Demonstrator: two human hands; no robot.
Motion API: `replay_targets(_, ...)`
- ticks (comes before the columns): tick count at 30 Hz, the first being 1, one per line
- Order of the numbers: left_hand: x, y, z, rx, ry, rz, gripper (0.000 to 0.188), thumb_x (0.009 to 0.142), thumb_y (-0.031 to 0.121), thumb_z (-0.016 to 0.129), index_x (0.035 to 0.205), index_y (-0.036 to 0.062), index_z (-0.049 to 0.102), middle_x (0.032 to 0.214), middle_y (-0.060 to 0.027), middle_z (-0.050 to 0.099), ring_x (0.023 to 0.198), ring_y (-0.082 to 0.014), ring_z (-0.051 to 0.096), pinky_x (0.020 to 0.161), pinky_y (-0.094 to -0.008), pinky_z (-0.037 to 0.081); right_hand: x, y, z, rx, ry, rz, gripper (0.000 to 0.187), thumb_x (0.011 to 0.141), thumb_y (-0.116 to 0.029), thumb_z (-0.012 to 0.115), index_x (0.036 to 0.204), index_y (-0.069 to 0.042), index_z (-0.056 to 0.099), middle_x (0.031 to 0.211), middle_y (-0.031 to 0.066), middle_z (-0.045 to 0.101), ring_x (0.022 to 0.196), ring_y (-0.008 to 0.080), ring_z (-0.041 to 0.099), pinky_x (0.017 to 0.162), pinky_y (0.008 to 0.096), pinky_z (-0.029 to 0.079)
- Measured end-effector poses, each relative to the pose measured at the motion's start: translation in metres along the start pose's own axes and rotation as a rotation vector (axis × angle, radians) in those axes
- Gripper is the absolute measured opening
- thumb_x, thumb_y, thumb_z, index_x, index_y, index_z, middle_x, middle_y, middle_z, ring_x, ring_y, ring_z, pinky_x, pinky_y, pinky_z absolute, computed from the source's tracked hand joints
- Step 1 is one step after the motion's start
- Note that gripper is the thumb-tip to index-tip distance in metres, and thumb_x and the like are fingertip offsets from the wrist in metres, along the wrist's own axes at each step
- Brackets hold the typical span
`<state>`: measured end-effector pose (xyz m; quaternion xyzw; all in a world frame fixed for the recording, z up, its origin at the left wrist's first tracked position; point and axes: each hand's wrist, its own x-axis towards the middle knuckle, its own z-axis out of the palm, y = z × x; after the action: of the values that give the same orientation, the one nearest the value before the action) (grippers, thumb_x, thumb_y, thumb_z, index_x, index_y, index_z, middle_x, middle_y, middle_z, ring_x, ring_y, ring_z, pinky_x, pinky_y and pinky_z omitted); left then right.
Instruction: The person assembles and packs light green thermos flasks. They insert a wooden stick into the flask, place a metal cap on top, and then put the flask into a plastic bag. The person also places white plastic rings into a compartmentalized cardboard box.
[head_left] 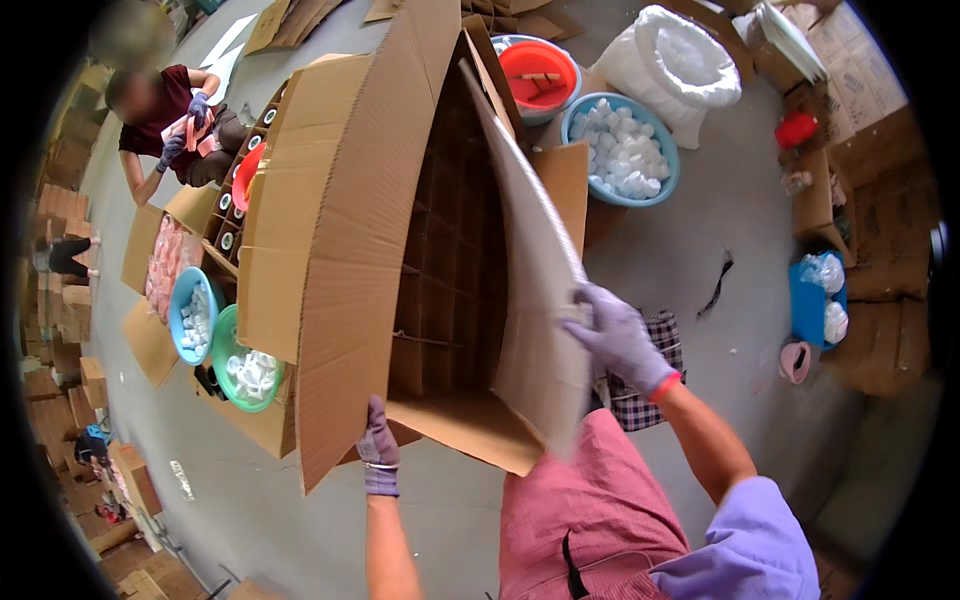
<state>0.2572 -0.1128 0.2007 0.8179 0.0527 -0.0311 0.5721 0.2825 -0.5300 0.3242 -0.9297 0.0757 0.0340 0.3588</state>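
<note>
In front of me stands a large open cardboard box (pixel 345 250), with a grid of cardboard dividers (pixel 445 260) in its dark inside. My right hand (pixel 622 338), in a grey-purple glove, is closed on the edge of the box's right flap (pixel 540 330), which is blurred. Low on the left, my gloved left hand (pixel 379 445) grips the lower edge of the box beside its tall left flap. Part of its fingers is hidden by the cardboard. The near flap (pixel 475 432) slopes down toward me.
Blue (pixel 183 345) and green basins (pixel 225 365) of white pieces stand left. Beyond the box are another blue basin (pixel 665 185), a red basin (pixel 540 75) and a white sack (pixel 640 60). A person (pixel 165 120) in dark red sits far left, holding something pink. Cartons line the right.
</note>
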Motion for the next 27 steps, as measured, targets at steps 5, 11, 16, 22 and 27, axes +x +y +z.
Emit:
replay_targets(5,0.083,0.074,0.081,0.195,-0.025,0.125,0.048,0.093,0.020,0.050,0.139,0.0049,0.045,0.138,-0.0105,0.044,0.126,-0.0255,0.044,0.110,-0.0324,0.029,-0.052,0.083,-0.092,-0.154,0.258,0.360,0.018,0.085,-0.003,0.061,0.099,-0.006,0.050,0.081,0.0095,0.056,0.068,0.0230,0.055,0.062,0.0380,0.047)
replay_targets(11,0.181,0.035,0.175,-0.184,-0.044,0.181,0.055,0.089,0.002,0.046,0.143,0.0119,0.041,0.151,-0.0108,0.030,0.130,-0.0265,0.038,0.111,-0.0385,0.028,-0.151,0.131,-0.235,0.460,0.537,0.277,0.060,0.086,0.008,0.051,0.140,-0.013,0.034,0.128,0.0120,0.051,0.114,0.0188,0.052,0.096,0.0312,0.044)
replay_targets(16,0.206,-0.030,0.248,0.096,-0.104,0.221,0.065,0.086,0.009,0.055,0.146,0.0082,0.032,0.151,-0.0143,0.028,0.134,-0.0340,0.033,0.109,-0.0457,0.032,-0.193,0.204,-0.218,0.751,0.708,0.538,0.060,0.094,-0.028,0.055,0.146,-0.005,0.036,0.144,0.0064,0.044,0.130,0.0188,0.042,0.112,0.0343,0.029)
replay_targets(22,0.196,-0.096,0.329,0.286,-0.406,0.199,0.061,0.090,0.024,0.054,0.145,0.0068,0.033,0.153,-0.0187,0.027,0.141,-0.0369,0.024,0.114,-0.0448,0.027,-0.050,0.296,-0.133,1.479,0.482,0.495,0.040,0.098,-0.033,0.050,0.129,-0.008,0.053,0.129,0.0043,0.057,0.120,0.0235,0.052,0.106,0.0388,0.038)
replay_targets(27,0.128,-0.102,0.335,-0.060,-0.269,-0.314,0.055,0.094,0.027,0.055,0.138,-0.0017,0.042,0.152,-0.0180,0.029,0.142,-0.0308,0.025,0.115,-0.0397,0.024,0.126,0.254,-0.070,1.792,-0.067,0.163,0.055,0.094,-0.046,0.054,0.131,-0.006,0.049,0.146,0.0092,0.039,0.137,0.0265,0.029,0.115,0.0492,0.021)
